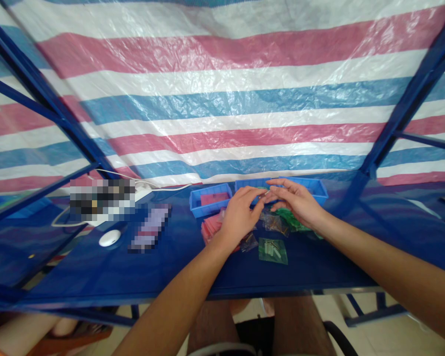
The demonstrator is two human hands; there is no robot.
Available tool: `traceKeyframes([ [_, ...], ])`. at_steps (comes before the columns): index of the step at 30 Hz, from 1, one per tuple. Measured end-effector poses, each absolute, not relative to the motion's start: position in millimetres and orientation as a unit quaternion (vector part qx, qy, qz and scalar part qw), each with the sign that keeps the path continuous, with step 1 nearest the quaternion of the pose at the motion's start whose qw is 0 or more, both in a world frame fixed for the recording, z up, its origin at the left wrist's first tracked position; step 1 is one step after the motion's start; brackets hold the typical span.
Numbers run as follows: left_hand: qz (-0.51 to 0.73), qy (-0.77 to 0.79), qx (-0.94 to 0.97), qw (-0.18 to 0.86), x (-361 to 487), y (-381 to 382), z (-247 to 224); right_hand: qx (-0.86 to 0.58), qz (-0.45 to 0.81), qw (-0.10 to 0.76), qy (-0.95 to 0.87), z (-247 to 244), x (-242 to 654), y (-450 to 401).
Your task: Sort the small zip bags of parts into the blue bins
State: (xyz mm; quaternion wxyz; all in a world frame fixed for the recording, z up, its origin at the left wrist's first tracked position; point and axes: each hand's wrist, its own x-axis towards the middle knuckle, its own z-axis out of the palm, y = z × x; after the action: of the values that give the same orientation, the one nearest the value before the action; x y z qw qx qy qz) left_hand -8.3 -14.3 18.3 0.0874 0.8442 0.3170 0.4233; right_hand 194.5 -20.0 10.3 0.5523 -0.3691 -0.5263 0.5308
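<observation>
My left hand (241,210) is closed in a pinch, thumb and fingertips together. Against it, my right hand (294,200) has its fingers bent inward, some of them apart, with fingertips meeting at a tiny piece too small to name. Below the hands lies a clear bag of small white and brass-coloured parts (272,250). More small clear bags (275,223) with brownish parts lie just under the fingers. Pink bags (210,228) sit beside my left wrist, partly covered by it. Green bags (292,219) lie under my right hand.
Behind the hands stand blue bins, one with a pink item inside (207,189) at left and another at right (315,188). A blurred phone-like object (151,227), a white oval case (109,238) and white cables (170,188) are on the blue table's left. Blue metal posts flank a striped tarp.
</observation>
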Motion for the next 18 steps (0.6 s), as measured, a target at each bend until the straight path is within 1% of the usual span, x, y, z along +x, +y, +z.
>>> traceKeyframes([
  [3,0.436,0.335,0.828,0.111,-9,-15,21,-0.373,0.517,0.554,-0.535,10,195,-19],
  [8,0.451,0.338,0.814,0.139,-10,-15,24,-0.387,0.422,0.558,-0.6,8,198,-17],
  [11,0.446,0.321,0.819,0.163,-9,-15,23,-0.363,0.427,0.545,-0.623,6,199,-17],
  [16,0.45,0.321,0.778,0.301,-6,-12,14,-0.342,0.479,0.528,-0.613,3,199,-14],
  [18,0.462,0.32,0.755,0.338,-5,-9,11,-0.352,0.48,0.529,-0.605,3,199,-14],
])
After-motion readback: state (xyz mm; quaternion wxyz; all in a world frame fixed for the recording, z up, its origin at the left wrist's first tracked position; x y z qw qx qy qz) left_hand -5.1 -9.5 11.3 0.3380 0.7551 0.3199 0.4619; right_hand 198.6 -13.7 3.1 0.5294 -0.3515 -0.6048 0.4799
